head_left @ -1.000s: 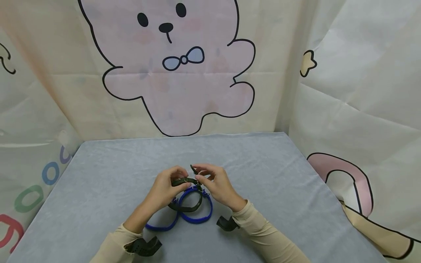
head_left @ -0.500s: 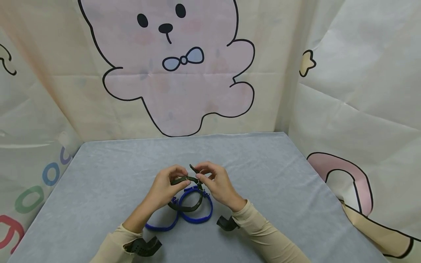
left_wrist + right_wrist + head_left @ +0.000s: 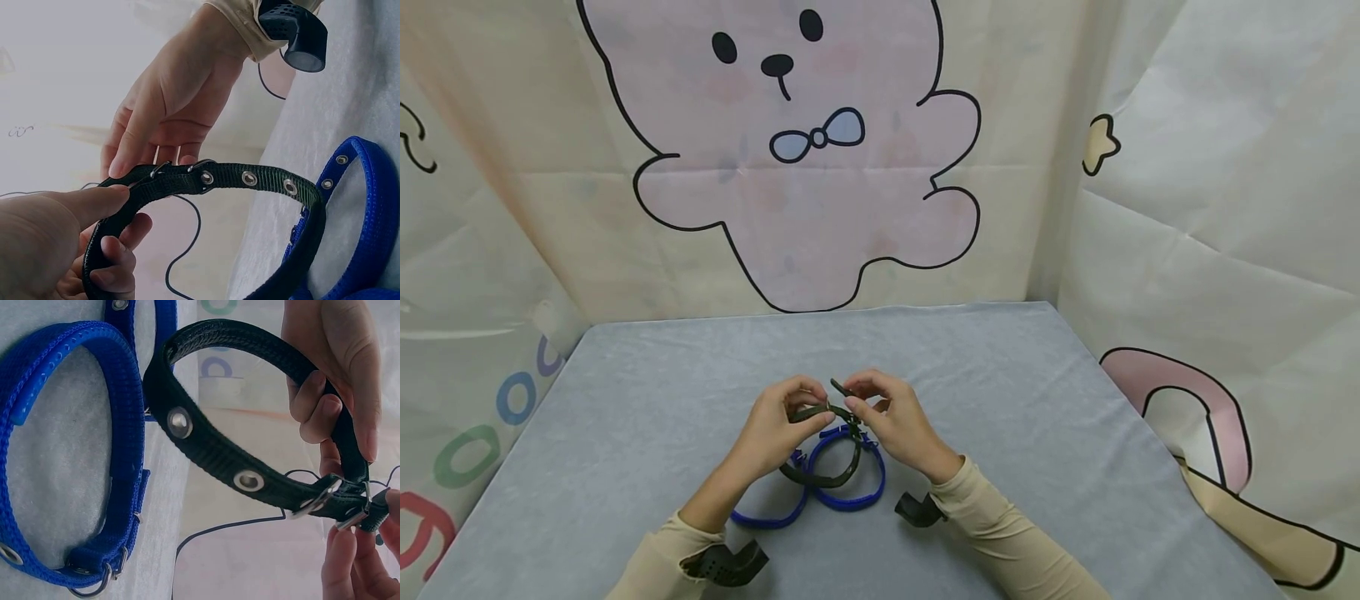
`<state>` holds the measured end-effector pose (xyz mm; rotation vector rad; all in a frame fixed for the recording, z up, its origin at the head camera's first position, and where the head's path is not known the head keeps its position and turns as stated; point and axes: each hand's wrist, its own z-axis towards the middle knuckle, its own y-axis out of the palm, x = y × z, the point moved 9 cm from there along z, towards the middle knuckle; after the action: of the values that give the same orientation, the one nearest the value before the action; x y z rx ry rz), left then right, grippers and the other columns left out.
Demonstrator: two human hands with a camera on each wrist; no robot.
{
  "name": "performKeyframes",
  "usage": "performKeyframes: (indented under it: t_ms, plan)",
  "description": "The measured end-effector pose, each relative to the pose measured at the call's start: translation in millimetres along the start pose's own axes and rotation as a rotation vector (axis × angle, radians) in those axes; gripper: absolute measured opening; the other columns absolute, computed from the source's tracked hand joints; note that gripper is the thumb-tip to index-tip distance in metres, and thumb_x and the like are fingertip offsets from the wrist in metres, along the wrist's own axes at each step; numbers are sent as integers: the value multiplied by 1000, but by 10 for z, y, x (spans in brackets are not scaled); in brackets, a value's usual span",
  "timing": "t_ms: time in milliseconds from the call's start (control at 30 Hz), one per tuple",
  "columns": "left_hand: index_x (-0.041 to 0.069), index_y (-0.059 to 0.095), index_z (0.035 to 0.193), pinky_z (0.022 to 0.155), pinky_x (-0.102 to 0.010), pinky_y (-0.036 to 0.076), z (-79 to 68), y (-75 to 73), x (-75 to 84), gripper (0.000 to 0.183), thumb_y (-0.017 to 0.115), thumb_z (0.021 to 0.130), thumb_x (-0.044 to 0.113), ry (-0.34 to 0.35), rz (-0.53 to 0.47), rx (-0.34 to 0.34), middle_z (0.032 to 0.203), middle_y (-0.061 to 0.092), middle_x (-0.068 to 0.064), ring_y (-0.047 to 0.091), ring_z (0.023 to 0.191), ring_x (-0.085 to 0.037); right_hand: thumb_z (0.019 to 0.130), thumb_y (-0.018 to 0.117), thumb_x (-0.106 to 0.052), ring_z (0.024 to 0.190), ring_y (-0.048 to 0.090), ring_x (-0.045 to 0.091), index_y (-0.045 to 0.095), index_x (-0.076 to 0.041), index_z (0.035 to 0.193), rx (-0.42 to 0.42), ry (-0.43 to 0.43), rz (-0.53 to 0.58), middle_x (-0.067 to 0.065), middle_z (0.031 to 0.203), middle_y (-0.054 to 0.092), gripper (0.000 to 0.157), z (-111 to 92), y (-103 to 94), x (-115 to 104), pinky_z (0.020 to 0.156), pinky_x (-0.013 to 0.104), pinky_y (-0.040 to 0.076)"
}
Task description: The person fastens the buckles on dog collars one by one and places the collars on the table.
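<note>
A dark green collar (image 3: 820, 481) with metal eyelets is held as a loop above the table, between both hands. My left hand (image 3: 777, 427) pinches its band between thumb and fingers, close beside the buckle (image 3: 354, 519). At the buckle, my right hand (image 3: 897, 422) pinches the strap; the free strap end (image 3: 839, 387) sticks up past its fingers. In the right wrist view, the strap passes through the buckle, with a metal ring (image 3: 319, 499) next to it. Two blue collars (image 3: 850, 504) lie below, both looped; the left forearm and hand partly hide the left one.
A grey-blue cloth (image 3: 1000, 400) covers the table. Printed curtains (image 3: 880, 208) enclose its back and sides. Black camera mounts (image 3: 726, 563) sit on both sleeved wrists, just above the cloth.
The green collar's lower loop has shifted slightly left and down, and its free strap end has tipped a little. Both hands keep nearly the same place and grip.
</note>
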<state>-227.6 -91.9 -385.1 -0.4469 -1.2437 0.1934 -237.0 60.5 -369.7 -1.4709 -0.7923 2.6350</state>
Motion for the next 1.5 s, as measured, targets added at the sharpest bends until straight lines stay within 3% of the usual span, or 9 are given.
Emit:
performKeyframes:
  t_ms: [267,800,1200,1500]
  plan:
    - [10,67,106,82,-28,54,-7,-27,7,21,78,88,11,-16,-5,20,100,76,-5,70,98,-22,100,62,-9,89,66,13,69,-10,114,-14,15,17,12,109,71,15,2,17,10,67,27,55]
    - [11,69,104,77,-26,53,-3,-52,17,21,80,87,10,-7,-8,37,99,76,-6,70,95,-20,96,63,-5,91,63,13,74,-12,107,-23,19,-8,7,102,70,17,-2,6,7,71,27,57]
    - [11,69,103,77,-26,53,-1,-25,6,19,80,87,11,0,0,19,99,76,-5,70,94,-26,96,63,-5,90,61,11,74,-13,106,-70,4,-74,4,100,69,17,-17,38,-7,73,27,56]
    - [12,72,107,84,-28,56,-6,-13,40,20,79,88,12,18,20,9,103,77,-5,72,96,-18,97,65,-7,90,61,11,76,-14,107,-92,5,-75,4,104,71,16,-10,51,-21,72,26,56]
